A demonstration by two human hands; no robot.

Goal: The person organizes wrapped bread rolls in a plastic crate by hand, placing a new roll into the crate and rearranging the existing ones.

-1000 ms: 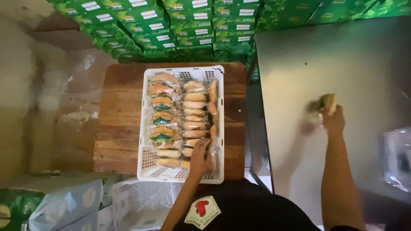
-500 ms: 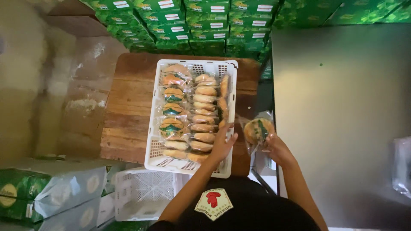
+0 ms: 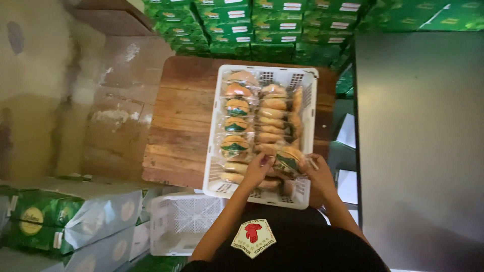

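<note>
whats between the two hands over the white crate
In the head view, a clear-wrapped round bun with a green label sits between the left hand and right hand, over the white plastic crate.

this is looking like a bakery packing storeroom: stacked green cartons (image 3: 262, 25) are lining the wall at 12 o'clock, a white plastic crate (image 3: 308, 108) of wrapped buns (image 3: 236, 108) is sitting on a wooden table (image 3: 176, 126), bagged stock (image 3: 65, 221) is piling at 8 o'clock.

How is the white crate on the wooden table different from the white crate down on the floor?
The white crate on the wooden table is packed with rows of wrapped buns; the white crate on the floor looks empty. The table crate sits higher, under both hands, left hand and right hand; the floor crate lies lower, untouched, partly hidden. Both are white plastic with lattice holes.
</note>
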